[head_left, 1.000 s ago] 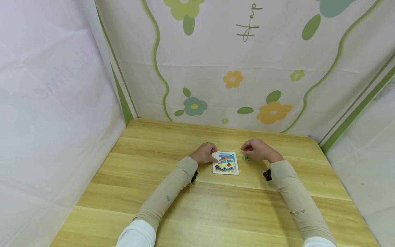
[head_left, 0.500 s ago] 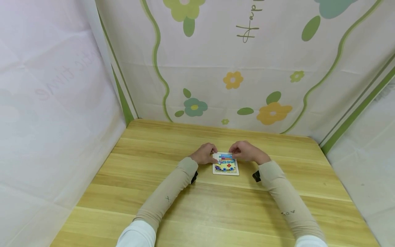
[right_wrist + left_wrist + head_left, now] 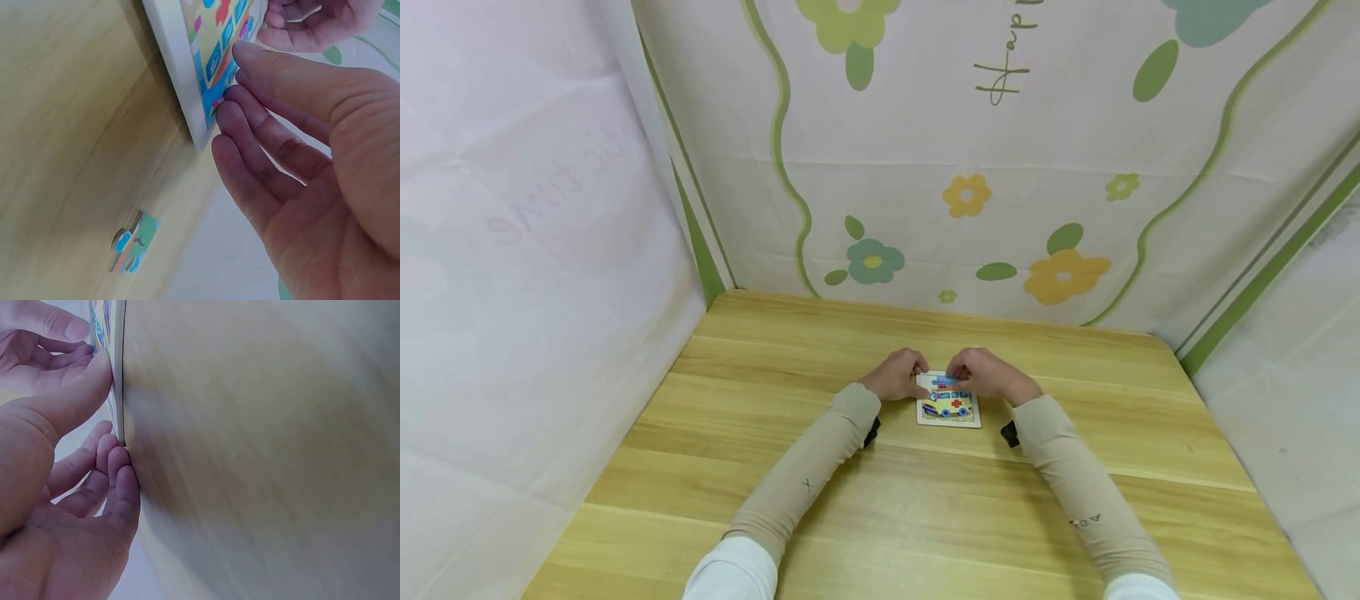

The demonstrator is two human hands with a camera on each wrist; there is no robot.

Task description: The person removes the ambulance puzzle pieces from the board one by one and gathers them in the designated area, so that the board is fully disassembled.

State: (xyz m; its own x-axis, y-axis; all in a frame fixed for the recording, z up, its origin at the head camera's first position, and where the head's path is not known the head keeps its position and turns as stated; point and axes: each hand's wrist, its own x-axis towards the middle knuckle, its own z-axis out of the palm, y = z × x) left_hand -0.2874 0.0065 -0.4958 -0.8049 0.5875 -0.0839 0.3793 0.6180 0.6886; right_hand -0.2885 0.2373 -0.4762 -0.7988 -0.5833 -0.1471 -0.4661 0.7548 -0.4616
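A small square jigsaw puzzle [image 3: 957,406] with a white frame and a yellow ambulance picture lies on the wooden table. My left hand [image 3: 893,375] grips its left side, thumb on the frame and fingers around the far corner, as the left wrist view shows. Over the puzzle's upper part, my right hand [image 3: 988,372] brings thumb and fingertips together on the picture, pinching a puzzle piece that the fingers mostly hide. A loose puzzle piece [image 3: 136,242] in green and blue rests on the table beside the puzzle in the right wrist view; the head view hides it behind the right hand.
The wooden table [image 3: 880,517] runs back to a floral fabric wall [image 3: 887,192]. White fabric panels stand on the left [image 3: 550,292] and right. A dark wrist camera [image 3: 1011,433] shows below the right wrist.
My right hand has moved left from beside the loose piece to the puzzle's upper part. My left hand has stayed at the puzzle's left edge.
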